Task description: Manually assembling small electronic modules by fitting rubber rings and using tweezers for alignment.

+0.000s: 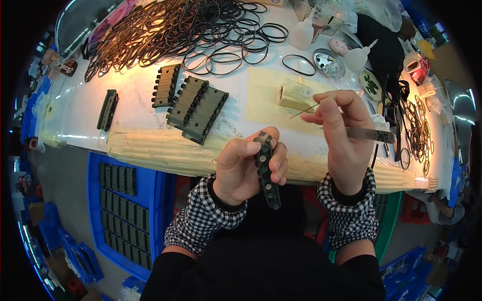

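Observation:
My left hand (246, 163) is closed around a narrow dark green plastic strip (267, 185) with knobs along its edge and small round brass-coloured spots on its face. The strip stands nearly upright at the table's near edge. My right hand (346, 135) is raised to the right of it, closed on flat metal tweezers (374, 135) whose broad end sticks out to the right. A thin needle-like piece (302, 111) points left from its thumb and forefinger; whether it is part of the tweezers I cannot tell. Behind that hand lies a cream block (293, 96) with a hole.
More green strips lie in sets (198, 108) on the white table, with one single strip (107, 110) farther left. A heap of black rubber rings (170, 30) covers the back. Below left, a blue tray (93, 200) holds rows of strips. White squeeze bottles (302, 35) stand behind.

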`<state>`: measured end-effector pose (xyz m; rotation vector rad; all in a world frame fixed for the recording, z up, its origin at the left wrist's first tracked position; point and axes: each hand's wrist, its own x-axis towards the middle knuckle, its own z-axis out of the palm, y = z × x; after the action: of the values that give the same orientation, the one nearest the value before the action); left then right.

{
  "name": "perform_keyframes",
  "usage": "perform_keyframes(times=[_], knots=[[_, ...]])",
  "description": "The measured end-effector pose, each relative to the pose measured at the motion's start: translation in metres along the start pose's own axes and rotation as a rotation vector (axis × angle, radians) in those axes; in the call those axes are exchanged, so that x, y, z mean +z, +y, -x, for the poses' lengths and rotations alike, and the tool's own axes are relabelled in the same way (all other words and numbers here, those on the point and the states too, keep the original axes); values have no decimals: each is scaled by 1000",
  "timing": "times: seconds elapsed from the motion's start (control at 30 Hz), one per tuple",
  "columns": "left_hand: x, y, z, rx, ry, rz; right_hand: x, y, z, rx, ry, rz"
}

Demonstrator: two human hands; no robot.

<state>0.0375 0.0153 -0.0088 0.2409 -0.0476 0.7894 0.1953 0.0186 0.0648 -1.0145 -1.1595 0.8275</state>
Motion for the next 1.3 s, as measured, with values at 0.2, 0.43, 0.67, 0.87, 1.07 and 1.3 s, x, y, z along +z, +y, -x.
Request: perform_keyframes(times=[0.2, 0.43, 0.67, 0.87, 1.07, 1.3], knots=[[2, 0, -2, -3, 11, -15, -31, 23, -28, -360, 28, 601], [1, 1, -2, -1, 5, -27, -26, 20, -22, -421, 86, 619], [-1, -3, -3, 35, -18, 56, -6, -6, 7, 37, -293, -60], [-3, -4, -1, 34, -13, 52, 0, -3, 8, 178, -354, -133], [-2, -3, -1, 24, -4, 37, 2, -1, 8, 162, -362, -115], [-2, -3, -1, 15, 9, 26, 1, -1, 8, 156, -358, -103]])
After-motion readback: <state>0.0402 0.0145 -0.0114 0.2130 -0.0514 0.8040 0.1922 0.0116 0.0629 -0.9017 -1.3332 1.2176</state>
